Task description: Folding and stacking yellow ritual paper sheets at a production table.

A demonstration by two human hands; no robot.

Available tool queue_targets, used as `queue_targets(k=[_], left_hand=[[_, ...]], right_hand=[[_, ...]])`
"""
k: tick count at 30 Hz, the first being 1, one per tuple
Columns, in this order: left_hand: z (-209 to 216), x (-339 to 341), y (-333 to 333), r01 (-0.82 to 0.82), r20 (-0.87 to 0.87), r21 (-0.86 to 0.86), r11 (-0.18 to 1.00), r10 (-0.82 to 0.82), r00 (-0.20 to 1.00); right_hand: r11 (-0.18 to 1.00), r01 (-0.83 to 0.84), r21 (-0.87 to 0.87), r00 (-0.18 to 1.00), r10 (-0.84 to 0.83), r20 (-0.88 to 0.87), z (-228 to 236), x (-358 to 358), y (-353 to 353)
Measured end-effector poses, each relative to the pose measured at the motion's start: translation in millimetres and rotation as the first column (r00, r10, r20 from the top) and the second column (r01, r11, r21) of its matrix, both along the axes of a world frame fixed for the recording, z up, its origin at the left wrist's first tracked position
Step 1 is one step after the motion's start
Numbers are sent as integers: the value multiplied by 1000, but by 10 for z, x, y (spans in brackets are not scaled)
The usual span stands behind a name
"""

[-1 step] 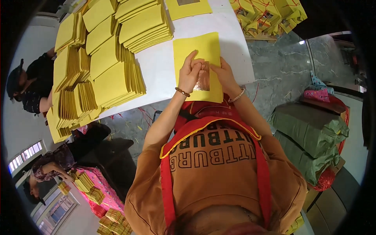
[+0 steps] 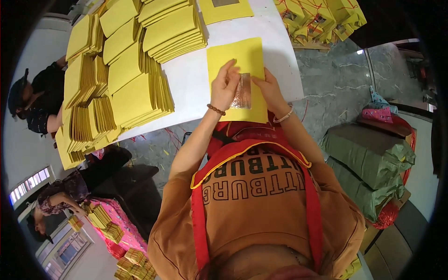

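Head view: the left hand [image 2: 224,89] and right hand [image 2: 272,92], fingers' hold unclear, are apparently aligning the shiny patch [image 2: 242,95] on the yellow sheet [image 2: 239,52]; next is probably needing flat pressing.

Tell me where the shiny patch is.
In the head view, the shiny patch lies on the yellow sheet, just right of the left hand and left of the right hand.

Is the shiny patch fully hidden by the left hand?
No, much of the shiny patch shows on the yellow sheet, between the left hand and the right hand.
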State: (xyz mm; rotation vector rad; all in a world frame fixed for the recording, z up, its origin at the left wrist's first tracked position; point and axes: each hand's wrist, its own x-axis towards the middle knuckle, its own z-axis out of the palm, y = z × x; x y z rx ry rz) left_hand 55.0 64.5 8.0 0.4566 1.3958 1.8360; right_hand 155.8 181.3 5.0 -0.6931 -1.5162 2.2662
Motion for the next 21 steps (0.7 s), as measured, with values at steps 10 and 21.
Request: queue_targets(k=[10, 21], left_hand=[[1119, -876, 43, 228, -474, -224, 948, -310, 824], [202, -708, -182, -29, -195, 35, 999, 36, 980]], right_hand=[[468, -367, 804, 904, 383, 189, 1448, -76, 534], [894, -166, 416, 986, 158, 55, 759, 291, 1062]])
